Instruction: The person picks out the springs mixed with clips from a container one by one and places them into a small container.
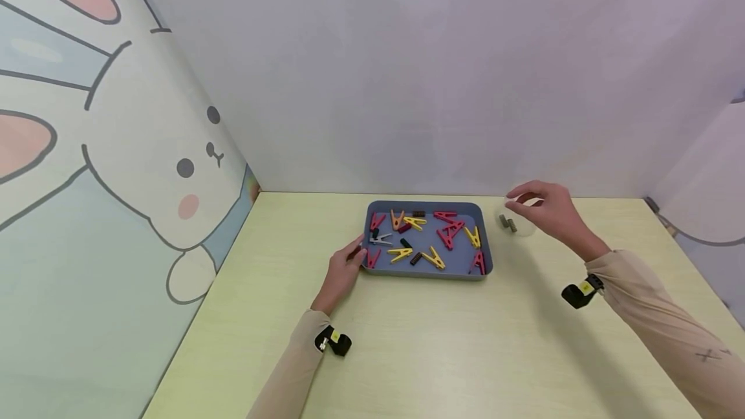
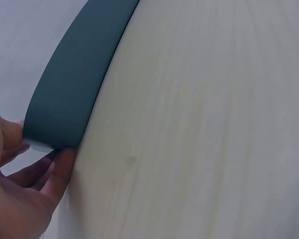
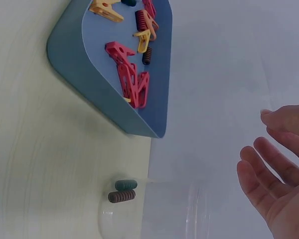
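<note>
Probably the rods (image 3: 122,196) weigh next to nothing; small, ribbed and stiff-looking, they should slip little but may roll, so a pinch across the middle seems the best hold. Two of them, one dark green and one brown, lie side by side at the bottom of the clear cup (image 3: 174,209), upright on the desk (image 1: 431,354) just right of the tray (image 1: 431,275). The cup looks thin and smooth, perhaps slick, and is likely best held round its wall without squeezing. The clips (image 1: 400,254) in the tray look like hard plastic, light, best taken by their arms. The right grip (image 1: 546,211) hangs above the cup, thumb and fingers apart, with nothing visible between them. The left grip (image 1: 342,275) holds the tray near its close left corner, thumb at the rim, fingers low by the base. Counted: one tray, one cup, about twelve clips (six red, some overlapping; four yellow; one orange; one grey), and at least four rods in the tray; a dark bit beside the grey clip is too small to tell
</note>
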`<state>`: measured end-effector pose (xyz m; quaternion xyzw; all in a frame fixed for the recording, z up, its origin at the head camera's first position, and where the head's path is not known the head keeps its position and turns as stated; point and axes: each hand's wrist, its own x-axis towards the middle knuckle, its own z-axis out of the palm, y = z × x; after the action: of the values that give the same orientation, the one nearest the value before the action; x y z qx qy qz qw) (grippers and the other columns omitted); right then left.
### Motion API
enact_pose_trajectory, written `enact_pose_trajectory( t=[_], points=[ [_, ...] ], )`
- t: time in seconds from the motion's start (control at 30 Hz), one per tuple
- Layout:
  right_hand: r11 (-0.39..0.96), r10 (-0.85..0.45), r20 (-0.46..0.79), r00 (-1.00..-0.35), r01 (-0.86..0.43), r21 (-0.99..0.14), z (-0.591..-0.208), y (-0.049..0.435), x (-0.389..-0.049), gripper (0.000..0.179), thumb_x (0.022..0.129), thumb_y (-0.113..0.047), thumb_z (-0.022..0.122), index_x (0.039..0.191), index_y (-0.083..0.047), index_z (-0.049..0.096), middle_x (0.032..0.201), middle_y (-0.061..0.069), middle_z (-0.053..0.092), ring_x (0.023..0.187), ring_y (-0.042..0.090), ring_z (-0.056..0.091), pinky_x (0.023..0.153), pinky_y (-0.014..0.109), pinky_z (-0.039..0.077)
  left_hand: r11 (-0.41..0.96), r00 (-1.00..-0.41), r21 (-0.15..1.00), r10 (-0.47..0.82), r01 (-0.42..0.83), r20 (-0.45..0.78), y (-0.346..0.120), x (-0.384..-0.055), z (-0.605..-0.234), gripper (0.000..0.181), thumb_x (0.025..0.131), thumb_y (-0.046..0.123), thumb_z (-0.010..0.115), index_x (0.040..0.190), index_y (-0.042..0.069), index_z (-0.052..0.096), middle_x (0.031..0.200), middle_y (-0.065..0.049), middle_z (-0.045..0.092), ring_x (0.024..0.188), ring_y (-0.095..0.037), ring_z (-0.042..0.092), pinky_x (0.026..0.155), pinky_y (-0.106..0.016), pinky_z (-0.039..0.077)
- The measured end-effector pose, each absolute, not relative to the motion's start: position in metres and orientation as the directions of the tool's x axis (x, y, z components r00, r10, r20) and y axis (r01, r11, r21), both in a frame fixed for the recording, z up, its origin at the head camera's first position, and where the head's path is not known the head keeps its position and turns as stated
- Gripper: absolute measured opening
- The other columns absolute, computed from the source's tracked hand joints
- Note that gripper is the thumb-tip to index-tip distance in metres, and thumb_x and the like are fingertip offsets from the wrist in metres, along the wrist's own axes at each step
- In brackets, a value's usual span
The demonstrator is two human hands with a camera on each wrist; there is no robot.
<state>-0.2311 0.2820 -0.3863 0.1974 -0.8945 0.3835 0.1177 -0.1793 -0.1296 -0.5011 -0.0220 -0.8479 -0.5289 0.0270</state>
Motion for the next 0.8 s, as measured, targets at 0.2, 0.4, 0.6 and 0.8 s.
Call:
enact_pose_trajectory(
  t=[0.2,0.4,0.6,0.8],
  points=[
    [0.626,-0.271,0.342,-0.9,-0.434,-0.647,-0.387,0.276,-0.229,0.019,0.087,-0.021,0.07,0.1,-0.007,0.071,0.102,0.01,0.065,0.082,0.005,0.056,0.067,0.014,0.045,0.437,-0.998,0.898,0.006,0.055,0.058,-0.13,-0.18,-0.502,0.041,0.098,0.022,0.054,0.138,0.017,0.051,0.129,-0.007,0.057,0.122,-0.018,0.048,0.101,-0.04,0.037],
    [0.621,-0.279,0.329,-0.902,-0.431,-0.654,-0.387,0.271,-0.227,0.018,0.087,-0.022,0.07,0.099,-0.009,0.071,0.101,0.009,0.066,0.082,0.008,0.057,0.067,0.015,0.046,0.437,-0.998,0.898,0.009,0.057,0.059,-0.13,-0.181,-0.502,0.041,0.098,0.022,0.053,0.139,0.016,0.051,0.13,-0.008,0.056,0.121,-0.019,0.049,0.101,-0.04,0.037],
    [0.617,-0.292,0.332,-0.897,-0.442,-0.651,-0.391,0.267,-0.225,0.016,0.086,-0.019,0.071,0.098,-0.009,0.072,0.099,0.007,0.066,0.081,0.006,0.058,0.066,0.015,0.047,0.425,-0.998,0.903,0.015,0.066,0.066,-0.13,-0.183,-0.504,0.041,0.098,0.02,0.053,0.139,0.014,0.05,0.128,-0.009,0.057,0.12,-0.019,0.05,0.101,-0.04,0.038],
    [0.606,-0.298,0.333,-0.894,-0.447,-0.658,-0.393,0.262,-0.225,0.017,0.085,-0.02,0.072,0.098,-0.009,0.072,0.099,0.007,0.065,0.08,0.007,0.059,0.066,0.016,0.048,0.429,-0.998,0.902,0.01,0.056,0.057,-0.131,-0.182,-0.504,0.042,0.098,0.022,0.054,0.139,0.018,0.05,0.13,-0.007,0.056,0.123,-0.019,0.048,0.102,-0.041,0.037]
  ],
)
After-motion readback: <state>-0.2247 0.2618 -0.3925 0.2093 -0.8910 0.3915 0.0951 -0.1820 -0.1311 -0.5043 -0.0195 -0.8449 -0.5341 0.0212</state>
